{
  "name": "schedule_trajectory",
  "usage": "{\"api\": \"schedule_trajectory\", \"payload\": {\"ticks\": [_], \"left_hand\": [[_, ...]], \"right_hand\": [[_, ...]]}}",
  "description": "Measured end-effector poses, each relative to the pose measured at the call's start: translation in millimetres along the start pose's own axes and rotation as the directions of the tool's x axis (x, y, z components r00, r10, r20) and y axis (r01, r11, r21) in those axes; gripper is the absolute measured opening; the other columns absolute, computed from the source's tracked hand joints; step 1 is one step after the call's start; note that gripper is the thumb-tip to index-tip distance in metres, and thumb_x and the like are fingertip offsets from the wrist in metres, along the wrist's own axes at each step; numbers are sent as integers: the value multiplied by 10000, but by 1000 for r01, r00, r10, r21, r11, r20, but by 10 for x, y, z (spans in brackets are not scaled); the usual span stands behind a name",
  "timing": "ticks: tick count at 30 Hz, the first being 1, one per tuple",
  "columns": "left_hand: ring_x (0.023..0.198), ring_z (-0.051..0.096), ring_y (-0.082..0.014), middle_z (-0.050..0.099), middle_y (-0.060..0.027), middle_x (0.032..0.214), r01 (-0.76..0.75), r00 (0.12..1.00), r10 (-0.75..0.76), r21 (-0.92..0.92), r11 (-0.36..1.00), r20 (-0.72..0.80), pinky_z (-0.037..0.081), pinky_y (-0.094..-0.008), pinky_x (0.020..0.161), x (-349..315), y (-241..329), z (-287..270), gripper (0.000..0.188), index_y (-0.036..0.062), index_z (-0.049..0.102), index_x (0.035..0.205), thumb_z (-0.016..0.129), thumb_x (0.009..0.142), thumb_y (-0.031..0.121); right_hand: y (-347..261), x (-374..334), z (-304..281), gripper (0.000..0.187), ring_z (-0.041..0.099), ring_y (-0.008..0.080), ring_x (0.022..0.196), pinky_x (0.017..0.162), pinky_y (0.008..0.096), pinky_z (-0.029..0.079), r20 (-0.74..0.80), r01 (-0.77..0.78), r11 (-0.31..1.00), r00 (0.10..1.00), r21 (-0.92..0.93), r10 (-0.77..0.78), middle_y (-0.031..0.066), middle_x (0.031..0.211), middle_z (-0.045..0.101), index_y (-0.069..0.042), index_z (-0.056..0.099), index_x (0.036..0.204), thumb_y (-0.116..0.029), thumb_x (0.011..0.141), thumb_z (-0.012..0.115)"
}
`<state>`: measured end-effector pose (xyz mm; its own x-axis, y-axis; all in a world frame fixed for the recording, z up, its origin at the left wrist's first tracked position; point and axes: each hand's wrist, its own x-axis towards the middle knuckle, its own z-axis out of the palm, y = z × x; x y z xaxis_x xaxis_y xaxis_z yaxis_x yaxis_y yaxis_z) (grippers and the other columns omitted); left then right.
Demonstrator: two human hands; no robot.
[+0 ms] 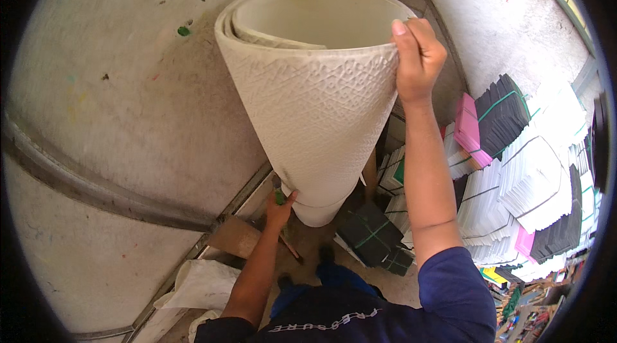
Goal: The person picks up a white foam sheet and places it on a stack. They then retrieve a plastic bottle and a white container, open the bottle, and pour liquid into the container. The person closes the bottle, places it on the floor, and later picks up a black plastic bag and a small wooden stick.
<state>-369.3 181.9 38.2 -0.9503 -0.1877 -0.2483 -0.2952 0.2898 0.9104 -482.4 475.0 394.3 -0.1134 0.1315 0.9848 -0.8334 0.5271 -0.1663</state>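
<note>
White textured roll [321, 99] positioned left of bundled stacks [495, 195]; long axis near vertical, open end up. Rim gripped by right hand [419, 60], stacks' side. Small green item [280, 197] grasped in left hand [279, 210], roll's side away from stacks.

Navy short-sleeved shirt [411, 317], white lettering [340, 322] across front; blue trousers [344, 279]; dark shoes [326, 254]; forearms [429, 182] bare.
</note>
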Motion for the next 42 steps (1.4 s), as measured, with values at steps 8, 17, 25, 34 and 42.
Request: {"api": "schedule_trajectory", "payload": {"ticks": [8,17,25,34,42], "left_hand": [[1268,615,-330,649,-213,1376,-375,927,363,-220,900,-96,477,-432,1077,47,-60,265,727,-23,545,1442,831,925,400],[1196,627,-253,662,-145,1359,79,996,-68,-208,975,60,495,-399,1034,42,-52,184,733,34,423,1593,763,994,283],[1391,534,-288,563,-216,1519,-276,955,283,-79,958,91,424,-408,1140,-71,-315,115,748,114,351,1651,718,1025,294],[1505,416,-343,478,-237,1591,-329,918,346,-117,937,193,325,-457,1227,-254,-306,-39,723,165,370,1643,693,1017,330],[1275,594,-281,643,-233,1386,-290,931,308,-116,950,196,443,-428,1094,-320,-447,-43,762,114,399,1628,715,1014,435]], "right_hand": [[187,39,48,273,473,174,661,700,356,434,20,83,952,995,295,-93,39,653,501,2,551,676,-42,904,694],[250,5,-17,300,590,246,958,972,383,425,79,8,1000,997,-30,-6,95,913,705,-19,696,838,-169,1037,529],[56,-189,-285,485,596,317,1246,1126,431,381,-22,-50,982,999,-180,47,195,1265,699,3,732,1135,-275,1113,336],[-343,-330,-545,472,570,285,1308,1160,426,377,-140,-350,910,935,-222,326,182,1360,654,21,702,1241,-319,1140,392],[-591,-454,-713,477,511,241,1370,1185,390,343,-166,-470,874,878,-126,448,148,1439,611,-9,632,1396,-343,1136,413]]}}
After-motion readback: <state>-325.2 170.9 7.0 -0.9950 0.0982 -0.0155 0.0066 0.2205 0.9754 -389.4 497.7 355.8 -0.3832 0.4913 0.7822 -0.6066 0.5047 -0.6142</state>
